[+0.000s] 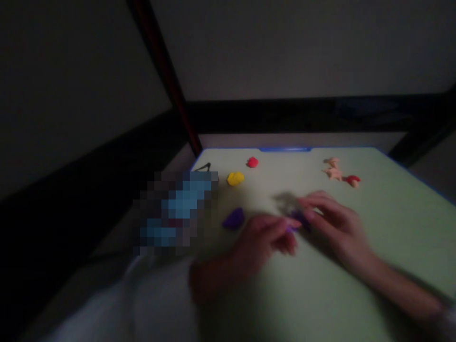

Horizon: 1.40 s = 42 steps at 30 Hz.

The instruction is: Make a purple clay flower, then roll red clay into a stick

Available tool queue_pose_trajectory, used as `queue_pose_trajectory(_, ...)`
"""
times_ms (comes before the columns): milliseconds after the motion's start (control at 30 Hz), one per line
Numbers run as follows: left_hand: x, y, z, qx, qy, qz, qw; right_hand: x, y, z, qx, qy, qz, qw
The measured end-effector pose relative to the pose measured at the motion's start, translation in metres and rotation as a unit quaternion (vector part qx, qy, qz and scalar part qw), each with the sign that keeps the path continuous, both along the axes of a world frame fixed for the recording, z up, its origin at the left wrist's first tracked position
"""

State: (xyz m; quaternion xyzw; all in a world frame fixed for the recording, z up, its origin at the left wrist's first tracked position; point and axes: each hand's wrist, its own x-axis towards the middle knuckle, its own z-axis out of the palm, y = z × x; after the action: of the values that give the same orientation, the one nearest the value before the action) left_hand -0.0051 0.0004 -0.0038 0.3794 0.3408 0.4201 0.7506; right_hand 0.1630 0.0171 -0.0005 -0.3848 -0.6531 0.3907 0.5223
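My left hand (261,237) is closed over the middle of the table, pinching a small bit of purple modelling clay (291,229) at its fingertips. Just to its right, my right hand (338,225) also pinches purple clay (301,218) between thumb and fingers; blur and shadow hide its exact shape. The two sets of fingertips are close together. A larger purple clay lump (234,219) lies on the table to the left of my left hand.
Farther back lie a yellow clay lump (235,178) and a red one (252,162). At the back right are beige clay pieces (333,172) and a red-and-beige piece (353,181). The pale table (395,209) has a blue rim. A pixelated blue patch (187,202) covers the left edge.
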Motion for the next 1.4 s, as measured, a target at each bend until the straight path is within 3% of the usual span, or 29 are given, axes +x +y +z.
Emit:
queue_pose_trajectory(367, -0.0033, 0.0003, 0.007, -0.007, 0.07, -0.095, 0.993, -0.0006, 0.0002, 0.0006, 0.008, -0.012, -0.005, 1.0)
queue_pose_trajectory(700, 0.0004, -0.001, -0.0013, -0.004, -0.009, -0.083, 0.996, -0.0023, -0.0008, 0.0027, 0.024, -0.022, 0.008, 0.999)
queue_pose_trajectory(933, -0.0038, -0.0017, 0.0071, -0.002, 0.082, -0.103, 0.991, -0.0019, -0.0012, 0.004, 0.025, -0.045, 0.0, 0.999)
queue_pose_trajectory(1133, -0.0058, -0.0007, 0.0042, 0.007, 0.11, -0.107, 0.988, -0.0027, -0.0017, 0.006, 0.019, -0.041, -0.001, 0.999)
queue_pose_trajectory(1300, -0.0008, -0.0007, 0.0022, 0.018, 0.027, -0.064, 0.997, -0.0015, -0.0004, 0.0026, -0.003, -0.002, -0.014, 1.0)
queue_pose_trajectory(1400, 0.0, -0.0019, 0.0054, 0.016, 0.045, -0.074, 0.996, -0.0003, 0.0025, 0.0, -0.048, 0.068, -0.036, 0.996)
